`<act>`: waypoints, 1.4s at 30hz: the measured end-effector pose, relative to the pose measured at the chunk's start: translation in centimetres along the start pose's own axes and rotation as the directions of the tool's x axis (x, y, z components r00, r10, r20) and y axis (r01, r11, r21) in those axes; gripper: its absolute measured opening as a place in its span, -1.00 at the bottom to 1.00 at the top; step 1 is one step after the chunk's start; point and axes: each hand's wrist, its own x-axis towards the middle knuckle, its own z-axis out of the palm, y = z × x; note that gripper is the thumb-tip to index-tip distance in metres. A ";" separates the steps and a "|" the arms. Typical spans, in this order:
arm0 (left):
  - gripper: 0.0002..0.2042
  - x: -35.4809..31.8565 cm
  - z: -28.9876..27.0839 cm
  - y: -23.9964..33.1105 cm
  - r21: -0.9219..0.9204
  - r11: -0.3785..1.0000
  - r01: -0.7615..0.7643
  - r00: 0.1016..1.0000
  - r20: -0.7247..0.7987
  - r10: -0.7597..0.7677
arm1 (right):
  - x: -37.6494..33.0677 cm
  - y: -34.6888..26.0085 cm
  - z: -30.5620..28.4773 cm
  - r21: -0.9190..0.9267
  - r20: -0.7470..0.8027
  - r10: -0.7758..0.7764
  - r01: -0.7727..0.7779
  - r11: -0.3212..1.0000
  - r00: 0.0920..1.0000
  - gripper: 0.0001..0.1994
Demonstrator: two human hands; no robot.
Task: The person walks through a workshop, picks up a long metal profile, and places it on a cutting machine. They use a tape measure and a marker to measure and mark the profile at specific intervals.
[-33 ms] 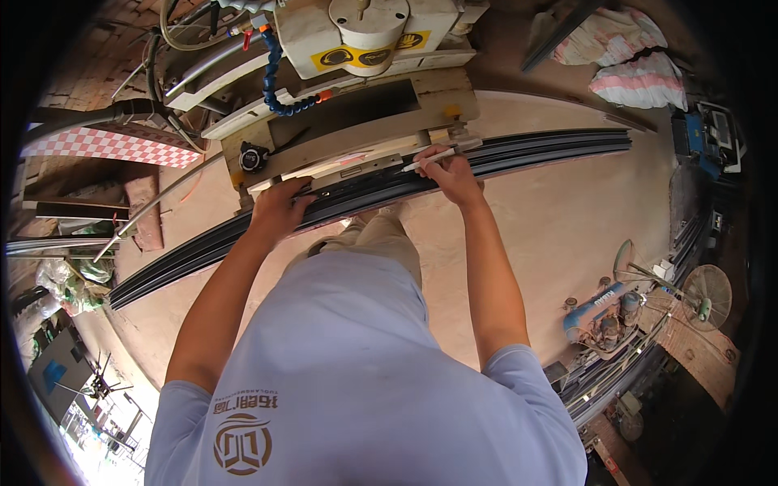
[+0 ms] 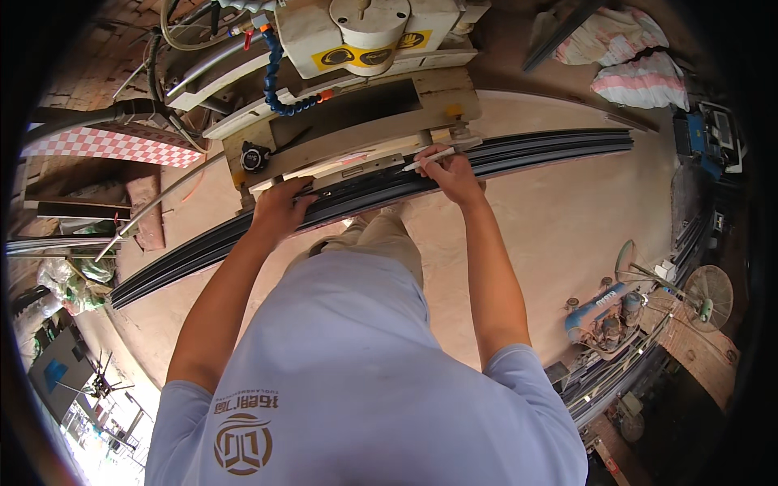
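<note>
Long black metal profiles (image 2: 559, 150) lie side by side across in front of me, from the lower left to the upper right. My left hand (image 2: 281, 208) grips the profiles left of the middle, its fingers curled over the far side and the thumb on the near side. Between the thumb and fingers of my right hand (image 2: 452, 176) is a slim white marker pen (image 2: 435, 157). Its tip points left, down at the dark profile surface; whether it touches, I cannot tell. A pale strip with a slot (image 2: 356, 171) lies just beyond, between my hands.
Beyond the profiles stands a pale machine (image 2: 369, 40) with a blue jointed hose (image 2: 273, 81). A round black tape measure (image 2: 254, 157) sits on its bed. White sacks (image 2: 640, 81) lie far right; a blue air compressor (image 2: 600, 316) and a fan (image 2: 707, 298) stand at right.
</note>
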 end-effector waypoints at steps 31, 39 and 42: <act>-0.63 -0.1 -0.2 0.5 0.031 0.999 0.016 1.000 -0.009 -0.016 | 0.6 0.0 1.2 -0.205 -0.039 -0.026 0.017 0.979 0.999 -0.84; -0.64 -0.1 -0.3 0.7 0.047 0.998 0.030 1.000 0.002 -0.030 | 0.5 -0.3 1.4 -0.162 -0.050 -0.001 -0.007 0.987 0.999 -0.84; -0.64 -0.1 -0.4 0.8 0.045 0.999 0.015 1.000 -0.009 -0.015 | 0.4 -0.1 1.3 -0.154 -0.035 -0.016 0.010 0.988 0.999 -0.87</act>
